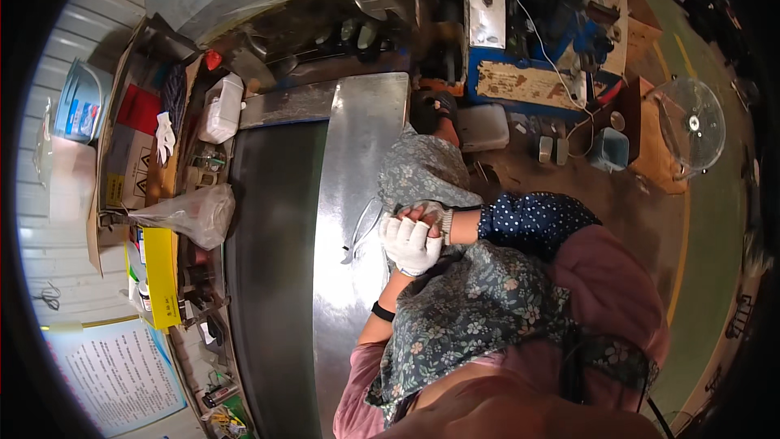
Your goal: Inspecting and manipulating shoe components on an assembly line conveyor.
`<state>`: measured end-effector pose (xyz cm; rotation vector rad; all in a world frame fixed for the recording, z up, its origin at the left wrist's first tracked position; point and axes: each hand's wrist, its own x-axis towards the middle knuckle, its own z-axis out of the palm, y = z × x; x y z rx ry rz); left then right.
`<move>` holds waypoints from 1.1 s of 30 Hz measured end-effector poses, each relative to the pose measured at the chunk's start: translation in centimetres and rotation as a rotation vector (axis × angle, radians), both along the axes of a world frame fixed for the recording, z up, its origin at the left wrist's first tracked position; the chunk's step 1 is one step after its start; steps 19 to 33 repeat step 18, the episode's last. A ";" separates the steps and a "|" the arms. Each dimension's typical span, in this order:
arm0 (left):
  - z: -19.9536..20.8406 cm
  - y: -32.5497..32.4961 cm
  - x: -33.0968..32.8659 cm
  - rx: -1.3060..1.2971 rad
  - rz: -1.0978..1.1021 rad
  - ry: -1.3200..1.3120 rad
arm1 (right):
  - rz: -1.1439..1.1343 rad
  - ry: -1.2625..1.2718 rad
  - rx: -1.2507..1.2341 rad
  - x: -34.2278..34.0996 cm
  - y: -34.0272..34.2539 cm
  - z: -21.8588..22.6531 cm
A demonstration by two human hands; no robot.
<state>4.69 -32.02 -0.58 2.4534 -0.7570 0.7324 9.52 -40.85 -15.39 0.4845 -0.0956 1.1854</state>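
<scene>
My left hand (410,245), in a white knit work glove with a black band on the wrist, lies closed against my right hand in front of my apron (479,297). My right hand (432,215) wears a greyish knit glove, and its arm has a dark polka-dot sleeve (532,223). Bare reddish fingertips show between the two gloves. The left fingers are curled at the right glove; most of the right hand's fingers are hidden. Beside the hands, on the shiny metal table (349,162), is a thin looped item (357,236) with a dark end, its kind unclear.
A dark belt-like surface (272,276) runs left of the metal table. Farther left, a shelf holds a plastic bag (195,215), a yellow box (161,276) and a white glove (165,136). A blue machine (520,81) stands ahead right, near a clear-bladed fan (692,123).
</scene>
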 end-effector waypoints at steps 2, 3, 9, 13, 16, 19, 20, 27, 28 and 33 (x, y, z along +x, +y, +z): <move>-0.3 0.1 -0.2 0.016 0.025 -0.070 | 0.107 0.158 0.155 -0.3 0.9 -2.5; -0.6 0.2 -0.5 0.015 0.032 -0.058 | 0.075 0.106 0.123 -0.5 1.4 -3.9; -1.2 0.1 -1.7 -0.035 0.116 -0.003 | -0.244 -0.209 -0.086 -2.1 2.8 -8.6; -0.7 -0.2 -1.6 -0.003 0.147 0.020 | -0.584 -0.332 -0.014 -2.1 3.6 -6.9; 0.1 -1.2 -1.5 0.032 0.154 0.047 | 0.600 0.618 0.673 -0.7 1.9 -5.9; 0.7 -2.0 -1.5 0.092 0.143 0.049 | 0.201 0.158 0.093 -0.4 0.7 -5.6; 0.7 -2.0 -1.5 0.092 0.143 0.049 | 0.201 0.158 0.093 -0.4 0.7 -5.6; 0.7 -2.0 -1.5 0.092 0.143 0.049 | 0.201 0.158 0.093 -0.4 0.7 -5.6; 0.7 -2.0 -1.5 0.092 0.143 0.049 | 0.201 0.158 0.093 -0.4 0.7 -5.6; 0.7 -2.0 -1.5 0.092 0.143 0.049 | 0.201 0.158 0.093 -0.4 0.7 -5.6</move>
